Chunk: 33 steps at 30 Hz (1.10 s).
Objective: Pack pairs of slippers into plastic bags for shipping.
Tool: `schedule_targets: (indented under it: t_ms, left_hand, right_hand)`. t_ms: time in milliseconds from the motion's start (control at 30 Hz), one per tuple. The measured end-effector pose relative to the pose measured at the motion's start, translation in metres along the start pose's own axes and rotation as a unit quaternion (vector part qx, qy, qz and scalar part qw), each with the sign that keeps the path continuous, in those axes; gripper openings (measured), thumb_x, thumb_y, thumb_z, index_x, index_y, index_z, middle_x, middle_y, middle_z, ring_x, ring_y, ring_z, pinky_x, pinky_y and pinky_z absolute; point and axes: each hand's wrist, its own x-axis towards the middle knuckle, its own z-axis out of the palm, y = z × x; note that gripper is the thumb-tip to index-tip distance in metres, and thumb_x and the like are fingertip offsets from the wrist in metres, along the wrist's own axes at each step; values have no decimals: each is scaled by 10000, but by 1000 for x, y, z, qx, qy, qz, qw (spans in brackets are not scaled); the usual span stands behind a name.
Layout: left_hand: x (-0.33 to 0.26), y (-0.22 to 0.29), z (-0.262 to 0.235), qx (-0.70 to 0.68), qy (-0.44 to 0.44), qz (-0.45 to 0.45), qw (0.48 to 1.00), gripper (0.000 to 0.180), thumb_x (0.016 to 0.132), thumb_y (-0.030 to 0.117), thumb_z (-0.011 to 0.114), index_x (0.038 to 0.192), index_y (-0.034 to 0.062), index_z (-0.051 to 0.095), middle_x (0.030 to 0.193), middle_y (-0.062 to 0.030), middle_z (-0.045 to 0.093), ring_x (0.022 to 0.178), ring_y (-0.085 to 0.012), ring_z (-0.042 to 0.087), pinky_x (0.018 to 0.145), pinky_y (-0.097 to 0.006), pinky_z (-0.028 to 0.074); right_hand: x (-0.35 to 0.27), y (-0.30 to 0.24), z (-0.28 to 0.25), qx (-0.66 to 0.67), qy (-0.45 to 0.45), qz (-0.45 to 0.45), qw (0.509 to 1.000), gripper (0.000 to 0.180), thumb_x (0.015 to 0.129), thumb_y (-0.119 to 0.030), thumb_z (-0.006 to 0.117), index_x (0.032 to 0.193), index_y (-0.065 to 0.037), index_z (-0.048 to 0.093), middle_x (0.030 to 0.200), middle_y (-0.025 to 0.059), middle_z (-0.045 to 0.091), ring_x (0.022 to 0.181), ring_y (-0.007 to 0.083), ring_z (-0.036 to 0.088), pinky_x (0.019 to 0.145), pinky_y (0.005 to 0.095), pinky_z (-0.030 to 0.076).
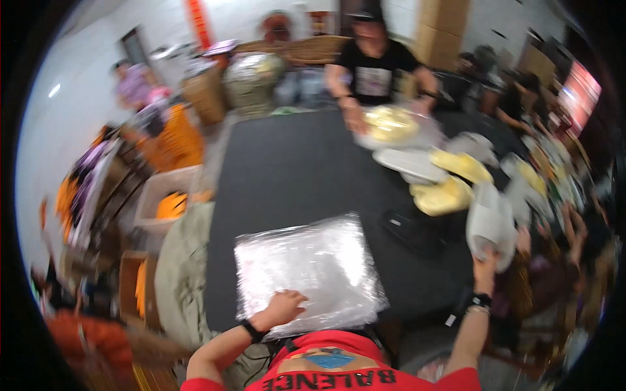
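Note:
A stack of clear plastic bags [316, 264] lies at the near edge of the dark table. My left hand [285, 308] rests on its lower part, fingers stretched out and holding nothing. Off to the right, my right hand [486, 262] grips white slippers [490, 218] at their lower end and holds them upright at the table's right side. They look like a pair, slightly blurred. Between the two hands, farther back, is a black slipper [411, 231] on the dark cloth. Yellow slippers [443, 195] and a whitish slipper [411, 164] lie beyond it.
Across the dark table [274, 169], a co-worker [375, 65] handles a plastic bag with yellow slippers [390, 124]. More people sit along the right. At left stand a pale bin [149, 212] with orange pieces, a cardboard box [130, 287] and an orange crate [176, 140].

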Motion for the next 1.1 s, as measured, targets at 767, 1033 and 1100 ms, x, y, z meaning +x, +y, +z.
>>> schedule_targets:
  t_ms: [767, 1033, 1100]
  left_hand:
    - [-89, -61, 34, -252, 207, -497, 804, 777, 796, 502, 496, 1375, 95, 176, 1340, -174, 325, 1171, -407, 339, 930, -529, 302]
    - [-63, -66, 54, -251, 240, -424, 836, 816, 777, 500, 529, 1370, 70, 170, 1311, -198, 339, 1122, -424, 378, 912, -548, 317]
    - [-64, -74, 61, -261, 272, -402, 835, 826, 767, 492, 545, 1365, 57, 176, 1295, -213, 347, 1122, -424, 380, 909, -550, 318]
  right_hand:
    - [-185, -103, 265, -221, -392, 128, 884, 750, 765, -247, 606, 1361, -49, 195, 1338, 229, 304, 1228, 367, 294, 1015, 423, 239]
    - [-184, -63, 262, -69, -334, 90, 936, 777, 724, -178, 648, 1337, 4, 207, 1322, 236, 312, 1218, 358, 317, 1016, 383, 248]
    - [-186, -82, 263, -36, -339, 124, 932, 782, 715, -180, 656, 1330, 15, 214, 1311, 238, 318, 1210, 356, 324, 1009, 376, 260]
